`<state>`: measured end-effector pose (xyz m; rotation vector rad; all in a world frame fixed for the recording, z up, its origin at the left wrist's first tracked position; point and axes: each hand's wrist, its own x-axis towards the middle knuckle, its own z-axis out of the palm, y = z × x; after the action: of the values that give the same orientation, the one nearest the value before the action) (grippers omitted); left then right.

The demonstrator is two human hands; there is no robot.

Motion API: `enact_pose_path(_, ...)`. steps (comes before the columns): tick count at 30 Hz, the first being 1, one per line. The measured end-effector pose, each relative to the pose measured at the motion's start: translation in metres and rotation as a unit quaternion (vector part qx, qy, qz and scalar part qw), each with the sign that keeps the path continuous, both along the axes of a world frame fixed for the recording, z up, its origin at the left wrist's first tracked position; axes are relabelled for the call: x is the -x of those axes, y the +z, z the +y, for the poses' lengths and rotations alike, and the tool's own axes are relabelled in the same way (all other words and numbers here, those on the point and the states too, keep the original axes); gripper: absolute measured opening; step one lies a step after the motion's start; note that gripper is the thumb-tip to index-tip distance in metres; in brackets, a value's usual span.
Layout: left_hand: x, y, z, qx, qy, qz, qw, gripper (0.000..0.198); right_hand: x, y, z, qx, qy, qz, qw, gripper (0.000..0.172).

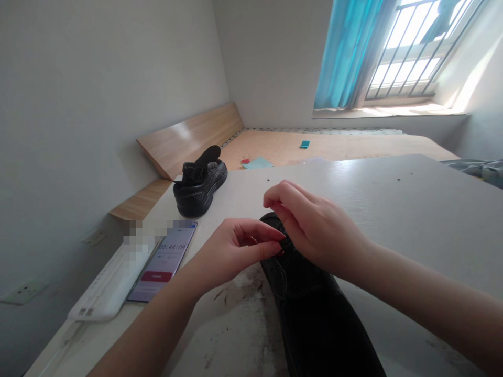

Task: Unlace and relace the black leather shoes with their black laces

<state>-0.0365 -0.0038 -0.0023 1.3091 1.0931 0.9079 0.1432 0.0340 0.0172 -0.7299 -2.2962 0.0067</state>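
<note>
A black leather shoe lies on the white table with its toe toward me. My left hand is at the shoe's lacing area, thumb and forefinger pinched together. Whatever lies between those fingertips is too small and dark to make out. Over the upper part of the shoe, my right hand is closed, its forefinger bent toward the thumb. Its grip is partly hidden, so I cannot make out what it holds. Farther back on the left stands a second black shoe, an insole sticking up from its opening.
A phone with a running timer lies on the left beside a white plastic case. Dark smudges mark the table near the shoe. Behind the table is a wooden bed board with small papers. A blue curtain hangs by the barred window.
</note>
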Motion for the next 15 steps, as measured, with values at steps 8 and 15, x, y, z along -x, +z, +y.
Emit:
enact_pose_path(8, -0.0024, -0.0003, -0.0026, 0.001, -0.011, -0.008, 1.000, 0.015, 0.0017, 0.0011, -0.0002, 0.023, -0.007, 0.025, 0.999, 0.017)
enact_pose_path(15, -0.0063, -0.0021, -0.0021, 0.017, -0.027, -0.046, 0.998, 0.005, 0.0055, 0.0027, -0.0026, 0.054, 0.003, 0.031, 0.998, 0.017)
